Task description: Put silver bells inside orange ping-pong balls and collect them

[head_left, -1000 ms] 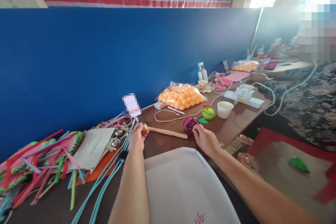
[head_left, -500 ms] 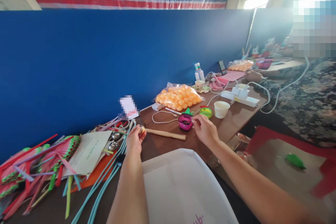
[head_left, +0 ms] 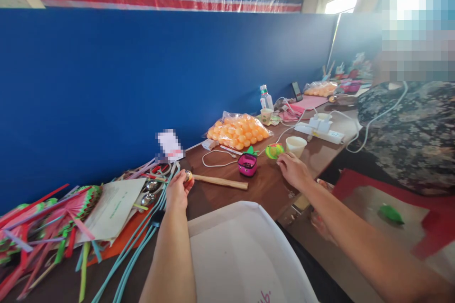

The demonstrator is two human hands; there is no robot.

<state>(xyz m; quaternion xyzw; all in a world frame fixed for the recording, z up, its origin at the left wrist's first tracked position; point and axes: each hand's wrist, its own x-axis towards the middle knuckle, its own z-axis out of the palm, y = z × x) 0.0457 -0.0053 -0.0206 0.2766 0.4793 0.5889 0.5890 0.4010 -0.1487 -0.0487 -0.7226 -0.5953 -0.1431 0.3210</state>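
Observation:
My left hand (head_left: 177,189) is closed around a small shiny silver-and-orange ball (head_left: 188,176). A pale wooden stick (head_left: 222,182) runs right from the ball; whether the two are joined I cannot tell. Over the table, my right hand (head_left: 294,170) has its fingertips pinched together; anything between them is too small to make out. Just beyond those fingers are a yellow-green fruit-shaped pouch (head_left: 275,151) and a white cup (head_left: 296,146). Left of them sits an open magenta pouch (head_left: 248,164) with a green leaf-shaped top and small dark bits inside.
A bag of orange balls (head_left: 238,131) lies by the blue partition (head_left: 142,85). Paper fans (head_left: 67,213), silver balls (head_left: 148,199) and blue cords (head_left: 137,255) fill the left. A power strip (head_left: 332,136) and another person (head_left: 401,137) are right. White sheeting (head_left: 245,251) is close in front.
My right hand has moved right, away from the magenta pouch, towards the yellow-green pouch and white cup. My left hand still holds the ball. The view has shifted slightly.

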